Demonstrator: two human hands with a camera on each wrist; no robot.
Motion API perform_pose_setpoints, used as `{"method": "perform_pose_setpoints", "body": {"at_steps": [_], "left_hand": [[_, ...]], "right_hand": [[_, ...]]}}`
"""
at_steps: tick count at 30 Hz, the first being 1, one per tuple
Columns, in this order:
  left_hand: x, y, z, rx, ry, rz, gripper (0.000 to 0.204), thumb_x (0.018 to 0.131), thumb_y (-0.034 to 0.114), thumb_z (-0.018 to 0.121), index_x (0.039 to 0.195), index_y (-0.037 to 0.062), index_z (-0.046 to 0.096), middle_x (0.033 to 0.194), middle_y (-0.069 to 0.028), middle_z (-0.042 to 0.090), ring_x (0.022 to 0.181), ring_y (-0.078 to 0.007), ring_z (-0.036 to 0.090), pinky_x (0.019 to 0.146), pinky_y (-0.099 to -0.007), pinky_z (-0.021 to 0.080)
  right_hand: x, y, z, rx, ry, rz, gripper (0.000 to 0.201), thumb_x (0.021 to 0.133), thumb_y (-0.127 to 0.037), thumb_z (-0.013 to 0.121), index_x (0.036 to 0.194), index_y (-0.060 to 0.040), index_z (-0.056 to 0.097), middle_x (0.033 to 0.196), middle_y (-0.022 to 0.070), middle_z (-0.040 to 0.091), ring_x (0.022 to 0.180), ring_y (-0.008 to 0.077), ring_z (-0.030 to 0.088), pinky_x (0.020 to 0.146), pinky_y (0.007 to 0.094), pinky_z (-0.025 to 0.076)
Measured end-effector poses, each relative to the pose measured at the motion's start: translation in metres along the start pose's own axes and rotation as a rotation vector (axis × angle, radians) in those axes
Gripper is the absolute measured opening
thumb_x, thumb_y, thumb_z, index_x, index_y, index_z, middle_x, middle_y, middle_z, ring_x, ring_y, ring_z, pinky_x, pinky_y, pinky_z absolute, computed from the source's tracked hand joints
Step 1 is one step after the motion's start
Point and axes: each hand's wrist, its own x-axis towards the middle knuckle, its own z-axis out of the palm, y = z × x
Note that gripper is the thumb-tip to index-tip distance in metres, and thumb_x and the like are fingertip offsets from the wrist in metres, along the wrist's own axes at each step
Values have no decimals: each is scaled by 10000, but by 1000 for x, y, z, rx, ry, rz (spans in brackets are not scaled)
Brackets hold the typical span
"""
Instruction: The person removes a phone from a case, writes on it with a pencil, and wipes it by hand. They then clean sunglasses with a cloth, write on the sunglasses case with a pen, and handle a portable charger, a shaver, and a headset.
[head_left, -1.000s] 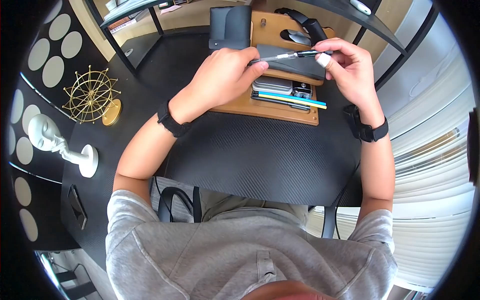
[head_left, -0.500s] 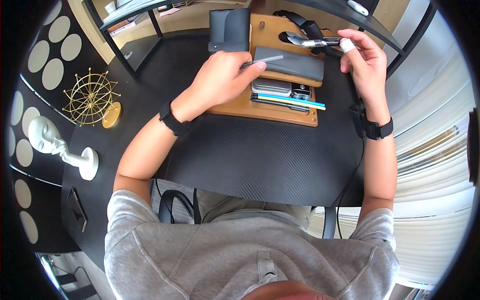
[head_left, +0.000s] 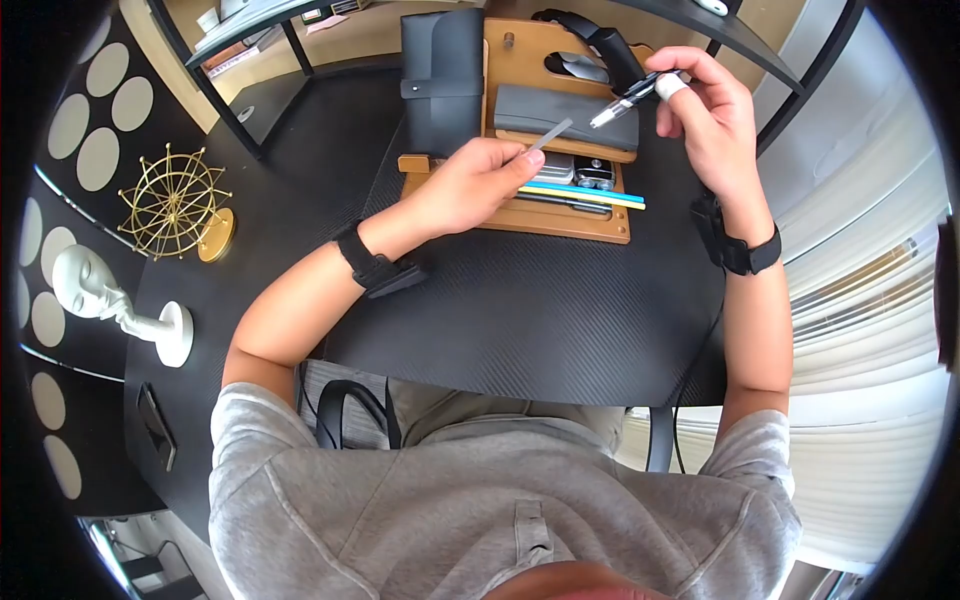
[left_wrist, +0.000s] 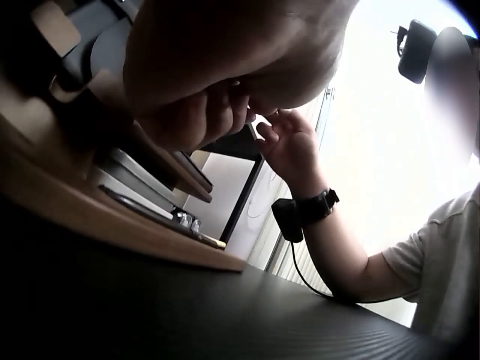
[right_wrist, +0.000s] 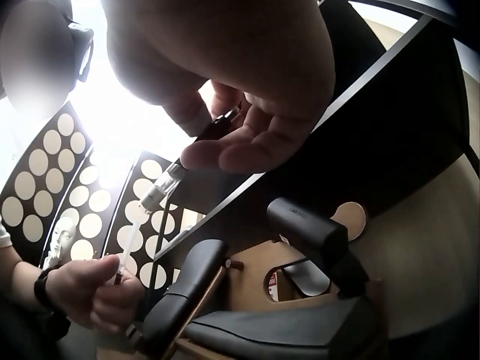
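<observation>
Between thumb and fingers, the left hand [head_left: 480,182] pinches a thin translucent tube [head_left: 552,134] that points up and to the right. The right hand [head_left: 712,120] holds a black and clear pen part [head_left: 625,102] by its dark end, with its clear end tilted down toward the tube. A small gap separates the two pieces. In the right wrist view the clear pen part [right_wrist: 161,187] hangs from the right hand [right_wrist: 247,127], and the tube [right_wrist: 130,241] rises from the left hand [right_wrist: 97,292]. A white wrap covers one right finger.
Beneath the hands stands a wooden organizer [head_left: 590,228] with a grey case [head_left: 520,105], blue and yellow pencils [head_left: 600,196] and a black pouch [head_left: 440,115]. A gold wheel ornament [head_left: 178,200], a white head figure [head_left: 90,280] and a phone [head_left: 156,427] are at left. Shelves rise behind.
The pen came apart: the right hand moved away with the black and clear part, then slightly back and tilted it down. The left hand keeps the tube and has shifted a little lower.
</observation>
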Motion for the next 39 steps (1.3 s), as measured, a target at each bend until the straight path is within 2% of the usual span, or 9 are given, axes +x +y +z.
{"method": "perform_pose_setpoints", "body": {"at_steps": [3, 6, 9, 13, 18, 21, 24, 36, 39], "left_hand": [[-4, 4, 0, -296, -109, -165, 326, 1114, 360, 510, 922, 101, 555, 690, 103, 343, 596, -22, 288, 495, -223, 274], [-3, 6, 1, -303, -133, -187, 261, 1119, 313, 496, 933, 131, 497, 719, 96, 335, 606, -35, 272, 525, -207, 258], [-4, 12, 6, -378, -73, -176, 182, 1111, 242, 497, 999, 107, 542, 741, 82, 378, 620, -49, 312, 555, -216, 301], [-2, 7, 8, -299, -87, -91, 152, 1095, 176, 502, 1140, 57, 585, 762, 55, 436, 645, -70, 371, 604, -232, 353], [-7, 9, 13, -189, -146, -5, 212, 1077, 136, 531, 1214, -17, 587, 782, 33, 488, 679, -57, 411, 596, -221, 376], [-6, 3, 14, -173, -148, 17, 230, 1076, 119, 538, 1252, -23, 582, 791, 35, 493, 686, -51, 405, 596, -217, 369], [-7, 8, 14, -169, -118, -10, 256, 1080, 132, 546, 1276, -26, 591, 802, 39, 494, 694, -48, 404, 596, -216, 371], [-5, 9, 6, 22, -29, 12, 274, 1053, 202, 629, 1225, -11, 635, 902, 32, 606, 776, -39, 517, 649, -205, 452], [-5, 10, 9, 20, -9, 46, 276, 1056, 201, 605, 1237, -7, 619, 779, 51, 545, 691, -35, 484, 627, -208, 414]], "right_hand": [[-2, -4, 5, -62, -28, -7, 203, 992, -74, 583, 1153, -57, 705, 800, -51, 620, 645, 24, 546, 594, 198, 442], [-3, -2, 10, -103, -31, -50, 206, 987, -81, 523, 1092, -49, 698, 765, -45, 595, 641, 39, 534, 583, 223, 439], [-3, -2, 11, -160, -80, -23, 187, 960, -104, 499, 945, -16, 662, 680, -8, 539, 609, 64, 505, 566, 269, 418], [-6, 7, 25, -231, -121, -29, 227, 965, -170, 578, 846, 8, 655, 612, 26, 494, 584, 81, 461, 545, 299, 395], [-7, 1, 33, -257, -247, 93, 346, 988, -298, 698, 853, 21, 689, 608, 32, 494, 569, 77, 436, 516, 289, 371], [-7, 2, 32, -225, -288, -5, 332, 990, -286, 702, 854, 17, 691, 608, 27, 497, 561, 79, 433, 505, 292, 362], [-5, 4, 28, -284, -219, -101, 322, 992, -271, 701, 845, 15, 683, 607, 23, 496, 560, 79, 433, 503, 294, 356], [-1, 5, 9, -317, -101, -125, 311, 1012, -259, 676, 842, 0, 653, 640, 2, 477, 613, 71, 409, 538, 279, 350], [0, 4, 6, -299, -101, -115, 319, 1021, -271, 668, 851, -1, 655, 644, -18, 465, 623, 60, 402, 539, 273, 346]]}}
